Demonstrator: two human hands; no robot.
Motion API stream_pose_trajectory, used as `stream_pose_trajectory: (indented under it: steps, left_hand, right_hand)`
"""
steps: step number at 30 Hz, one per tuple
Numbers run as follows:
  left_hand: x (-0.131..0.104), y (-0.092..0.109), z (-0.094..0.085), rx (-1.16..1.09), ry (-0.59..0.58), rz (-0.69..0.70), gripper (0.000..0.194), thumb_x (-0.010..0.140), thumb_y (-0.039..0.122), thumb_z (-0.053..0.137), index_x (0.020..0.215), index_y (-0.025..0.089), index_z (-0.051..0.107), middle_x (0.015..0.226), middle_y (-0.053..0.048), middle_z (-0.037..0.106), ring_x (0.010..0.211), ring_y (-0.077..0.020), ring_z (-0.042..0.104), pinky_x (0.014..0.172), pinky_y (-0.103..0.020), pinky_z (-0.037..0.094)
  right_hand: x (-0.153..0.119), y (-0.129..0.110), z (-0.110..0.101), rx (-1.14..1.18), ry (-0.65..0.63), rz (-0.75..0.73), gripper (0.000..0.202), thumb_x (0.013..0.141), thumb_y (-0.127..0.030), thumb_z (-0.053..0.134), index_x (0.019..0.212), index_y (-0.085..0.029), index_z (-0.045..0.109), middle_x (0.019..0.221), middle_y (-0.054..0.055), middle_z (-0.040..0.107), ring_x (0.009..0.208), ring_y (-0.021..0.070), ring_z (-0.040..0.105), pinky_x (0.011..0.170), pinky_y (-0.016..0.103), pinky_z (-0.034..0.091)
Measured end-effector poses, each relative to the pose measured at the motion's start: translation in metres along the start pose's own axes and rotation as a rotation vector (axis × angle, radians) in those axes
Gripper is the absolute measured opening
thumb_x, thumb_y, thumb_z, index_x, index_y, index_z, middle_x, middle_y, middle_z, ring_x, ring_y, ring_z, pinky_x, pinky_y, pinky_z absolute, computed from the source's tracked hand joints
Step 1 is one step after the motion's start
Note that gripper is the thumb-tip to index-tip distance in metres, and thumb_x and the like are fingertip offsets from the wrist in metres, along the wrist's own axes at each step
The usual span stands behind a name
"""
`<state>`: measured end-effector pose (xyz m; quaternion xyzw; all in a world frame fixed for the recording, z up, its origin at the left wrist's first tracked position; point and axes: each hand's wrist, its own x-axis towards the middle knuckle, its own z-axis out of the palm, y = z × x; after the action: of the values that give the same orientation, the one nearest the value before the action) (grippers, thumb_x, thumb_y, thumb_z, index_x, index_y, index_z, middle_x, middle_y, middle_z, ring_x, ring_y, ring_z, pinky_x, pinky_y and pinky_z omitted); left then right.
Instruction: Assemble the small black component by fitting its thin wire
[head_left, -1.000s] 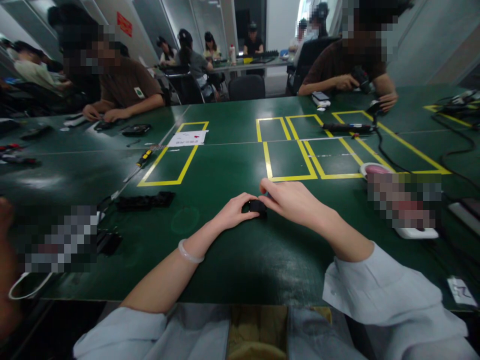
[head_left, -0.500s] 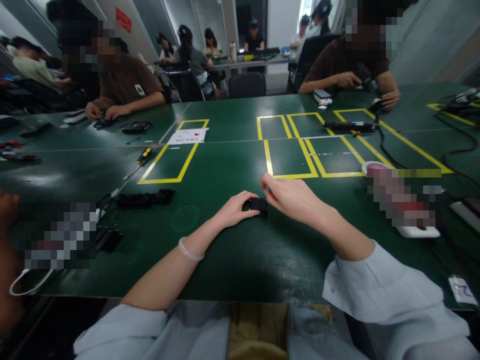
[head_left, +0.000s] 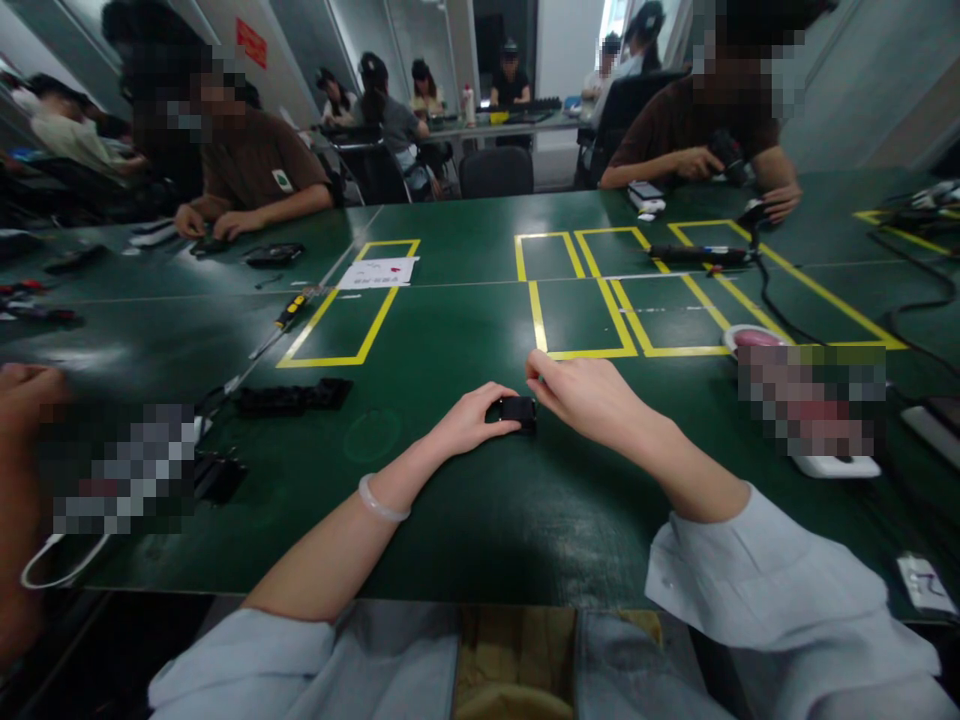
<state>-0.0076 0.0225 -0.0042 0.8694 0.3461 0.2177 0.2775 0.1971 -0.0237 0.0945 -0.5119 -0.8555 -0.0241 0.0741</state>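
A small black block-like part [head_left: 517, 411] rests on the green table [head_left: 480, 520] in front of me. My left hand [head_left: 475, 418] grips its left side between thumb and fingers. Just to the right and slightly above it is my right hand [head_left: 581, 392], its fingers curled together in a pinch. Whatever the right fingertips hold, if anything, is too small or hidden to make out.
Black strip-like parts [head_left: 292, 396] and a black piece [head_left: 217, 477] lie at left, near a screwdriver [head_left: 291, 311] and a paper sheet [head_left: 377, 272]. A pinkish device with a white base [head_left: 838, 465] is at right. Another person's hand [head_left: 30, 405] is at far left.
The other person's hand at the far left has moved further into view. My own hands and the black part look almost unchanged.
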Motion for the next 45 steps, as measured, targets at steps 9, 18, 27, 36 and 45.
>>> stream_pose_trajectory:
  steps: [9,18,27,36,45]
  left_hand:
    - [0.0004,0.0001,0.0016,0.015,-0.001,-0.015,0.038,0.082,0.043,0.063,0.113,0.021,0.057,0.105,-0.004,0.061,0.098,-0.0222,0.059,0.087,-0.035,0.045]
    - [-0.0007,0.0006,0.0020,0.017,-0.001,-0.005,0.037,0.083,0.040,0.063,0.114,0.021,0.057,0.106,-0.004,0.061,0.100,-0.0216,0.059,0.089,-0.034,0.045]
    - [-0.0002,0.0009,0.0027,0.020,-0.004,-0.004,0.037,0.083,0.040,0.063,0.114,0.021,0.056,0.106,-0.004,0.060,0.100,-0.0216,0.058,0.089,-0.034,0.044]
    - [-0.0009,0.0011,0.0033,0.030,0.006,-0.022,0.036,0.082,0.042,0.063,0.111,0.021,0.057,0.103,-0.004,0.060,0.096,-0.0222,0.059,0.086,-0.035,0.046]
    - [-0.0030,0.0019,0.0025,0.026,0.009,-0.010,0.038,0.083,0.043,0.062,0.113,0.021,0.057,0.107,-0.005,0.060,0.100,-0.0223,0.058,0.089,-0.034,0.045]
  right_hand:
    - [-0.0002,-0.0001,-0.0030,-0.018,-0.020,0.028,0.027,0.097,-0.038,0.034,0.102,-0.019,0.052,0.078,0.005,0.070,0.069,0.0190,0.063,0.053,0.027,0.021]
    - [-0.0012,-0.0015,-0.0019,0.007,0.013,-0.001,0.023,0.096,-0.029,0.034,0.106,-0.018,0.052,0.082,0.004,0.070,0.070,0.0187,0.064,0.053,0.027,0.022]
    - [-0.0014,-0.0024,-0.0032,-0.046,-0.021,0.033,0.026,0.096,-0.032,0.033,0.105,-0.019,0.054,0.080,0.006,0.070,0.069,0.0191,0.064,0.053,0.028,0.021]
    - [-0.0018,-0.0024,-0.0030,-0.022,-0.012,0.024,0.026,0.096,-0.038,0.035,0.101,-0.019,0.052,0.077,0.005,0.069,0.069,0.0195,0.063,0.053,0.027,0.022]
    - [-0.0021,-0.0017,-0.0001,0.040,0.045,0.000,0.019,0.092,-0.025,0.038,0.106,-0.019,0.049,0.081,0.003,0.068,0.069,0.0171,0.062,0.054,0.026,0.025]
